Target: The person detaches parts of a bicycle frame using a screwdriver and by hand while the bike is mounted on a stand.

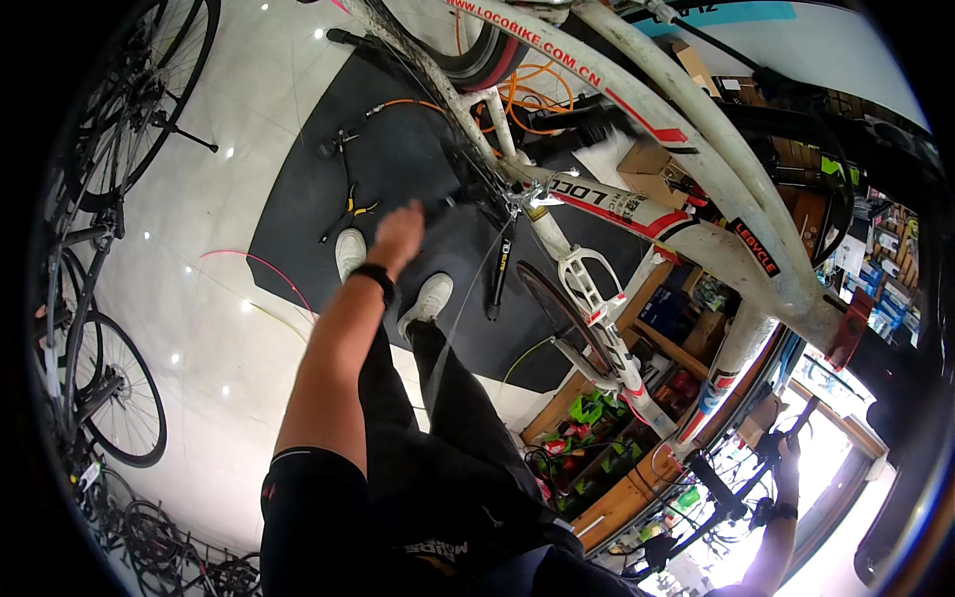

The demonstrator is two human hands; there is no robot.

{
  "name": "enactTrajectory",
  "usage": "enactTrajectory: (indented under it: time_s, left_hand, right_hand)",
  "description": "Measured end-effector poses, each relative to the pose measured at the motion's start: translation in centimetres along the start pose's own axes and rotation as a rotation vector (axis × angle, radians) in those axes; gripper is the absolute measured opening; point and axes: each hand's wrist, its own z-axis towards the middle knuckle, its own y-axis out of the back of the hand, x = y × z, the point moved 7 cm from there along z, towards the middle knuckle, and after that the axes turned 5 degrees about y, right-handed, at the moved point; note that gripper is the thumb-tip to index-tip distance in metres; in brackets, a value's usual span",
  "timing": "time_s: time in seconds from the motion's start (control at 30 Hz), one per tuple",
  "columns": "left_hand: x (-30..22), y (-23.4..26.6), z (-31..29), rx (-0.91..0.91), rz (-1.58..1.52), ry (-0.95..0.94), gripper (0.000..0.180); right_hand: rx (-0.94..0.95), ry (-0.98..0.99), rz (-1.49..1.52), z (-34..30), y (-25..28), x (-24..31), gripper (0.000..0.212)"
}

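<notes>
A white and red bicycle frame (686, 224) hangs at a slant across the upper right. My left hand (400, 234), smeared by motion, is left of the cranks, beside a dark blurred part (438, 207) that may be a pedal. Whether its fingers hold that part cannot be made out. A black crank arm (500, 269) points down from the bottom bracket, near a thin slack cable (468, 289). At the lower right, my right hand (788, 453) is closed around the bicycle's handlebar (804, 416); glare washes out part of it. A white bottle cage (589, 284) is on the frame.
On the black floor mat (298, 214) lie yellow-and-black handled pliers (353, 204) and an orange hose (542, 95). A red cable housing (274, 269) curves over the pale floor. Other bicycles (119, 388) stand at left. Wooden shelves (572, 507) hold parts at right.
</notes>
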Motion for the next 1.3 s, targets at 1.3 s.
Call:
enactTrajectory:
  time_s: [1.3]
  left_hand:
    - [4.2,13.4,3.2,-0.214,-0.044,0.022,0.032]
  right_hand:
    - [-0.115,0.198,-0.211,0.4,1.5,1.5,0.030]
